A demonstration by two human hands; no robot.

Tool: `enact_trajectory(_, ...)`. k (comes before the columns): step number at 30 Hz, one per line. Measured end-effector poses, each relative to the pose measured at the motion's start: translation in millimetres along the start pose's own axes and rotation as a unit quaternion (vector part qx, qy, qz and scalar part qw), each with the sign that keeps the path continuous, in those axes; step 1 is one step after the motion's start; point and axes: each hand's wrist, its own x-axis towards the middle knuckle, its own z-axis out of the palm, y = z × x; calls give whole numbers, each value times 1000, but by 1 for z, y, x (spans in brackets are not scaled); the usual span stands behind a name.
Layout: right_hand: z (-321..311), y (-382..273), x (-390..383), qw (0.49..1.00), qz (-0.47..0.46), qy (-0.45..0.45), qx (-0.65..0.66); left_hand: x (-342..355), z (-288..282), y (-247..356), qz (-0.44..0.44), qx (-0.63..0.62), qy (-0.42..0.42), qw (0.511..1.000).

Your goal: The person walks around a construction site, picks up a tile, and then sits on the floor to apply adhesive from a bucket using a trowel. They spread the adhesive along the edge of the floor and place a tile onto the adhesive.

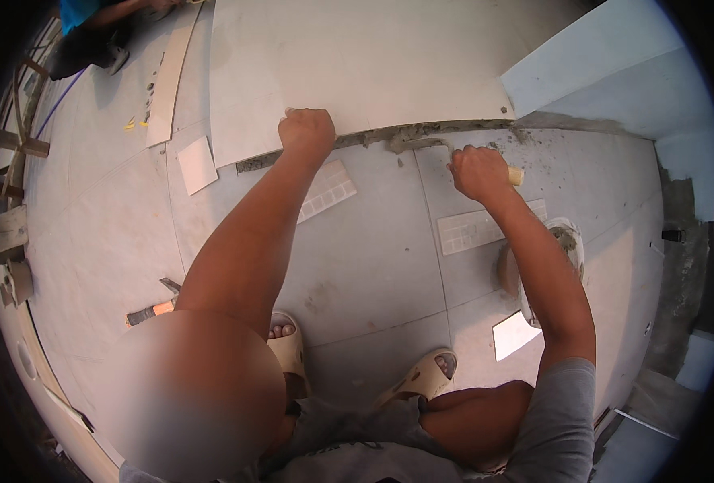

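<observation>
My left hand (307, 132) is closed in a fist over the large pale tile slab (357, 56), close to its near edge; no object shows in it. My right hand (481, 172) grips a trowel, whose yellow handle end (516, 176) sticks out past the fist. The trowel's blade (405, 144) carries grey mortar and sits at the slab's near edge. A rough band of mortar (357, 137) fills the gap along that edge, with crumbs scattered on the floor tiles to the right. One tile strip (329, 191) lies beside my left forearm, another (471, 232) below my right hand.
A mortar-smeared bucket (576, 241) stands partly behind my right forearm. A hammer (152, 312) lies left. Cut tile pieces (197, 165) and a long strip (170, 84) lie left of the slab. A co-worker (91, 40) crouches far left. A pale panel (606, 64) rises right.
</observation>
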Motion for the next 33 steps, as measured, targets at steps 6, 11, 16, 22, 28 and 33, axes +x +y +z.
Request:
enact_trajectory(6, -55, -3, 38, 998, 20, -56, -37, 1, 9, 1, 19, 19, 25, 999)
enact_trajectory(11, -67, 0, 26, 996, 63, -62, -31, -1, 9, 4, 4, 28, 25, 999)
enact_trajectory(16, -69, 16, -3, 997, 74, -5, -23, 1, 4, 1, 8, 29, -15, 999)
enact_trajectory(22, -15, 20, -22, 998, 48, 29, -19, 2, -3, 1, -1, 20, -39, 999)
enact_trajectory(28, 16, 20, 19, 995, 71, 48, -42, 2, 5, 7, 8, 41, 8, 999)
enact_trajectory(33, -11, 21, -1, 994, 95, 55, -12, 1, 3, 1, 13, 34, -6, 999)
